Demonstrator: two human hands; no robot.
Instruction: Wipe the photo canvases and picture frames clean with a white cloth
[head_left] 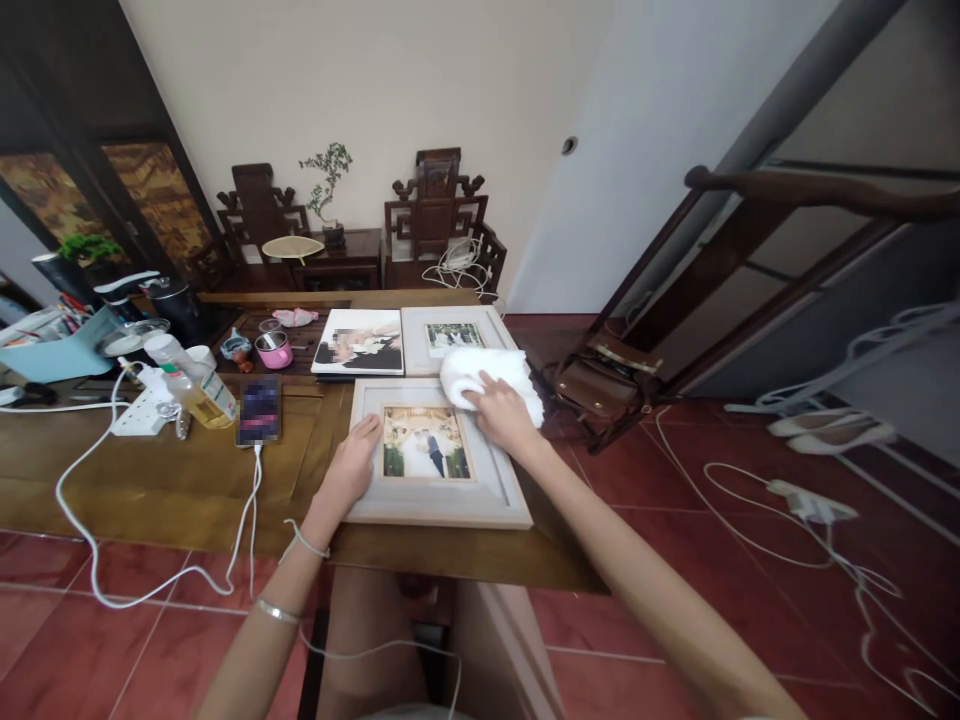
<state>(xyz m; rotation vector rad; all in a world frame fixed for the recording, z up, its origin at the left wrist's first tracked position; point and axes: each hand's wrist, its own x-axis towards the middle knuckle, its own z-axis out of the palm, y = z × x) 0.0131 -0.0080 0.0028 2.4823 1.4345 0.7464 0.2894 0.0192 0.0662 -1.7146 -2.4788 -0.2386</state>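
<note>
A pale wooden picture frame [487,490] with a wedding photo lies flat at the near edge of the brown wooden table [150,480]. My left hand [352,462] rests flat on the frame's left border, fingers stretched out. My right hand [499,410] presses a crumpled white cloth [480,365] onto the frame's upper right corner, fingers laid over it. Behind it lie a second framed photo [420,335] and a frameless photo print [360,342].
A phone [259,410] on a white cable, a bottle [196,385], a power strip [142,410], a pink cup [274,350] and clutter fill the table's left. A brown bag [600,380] sits on a stool at right. Cables [810,500] trail over the red tiled floor.
</note>
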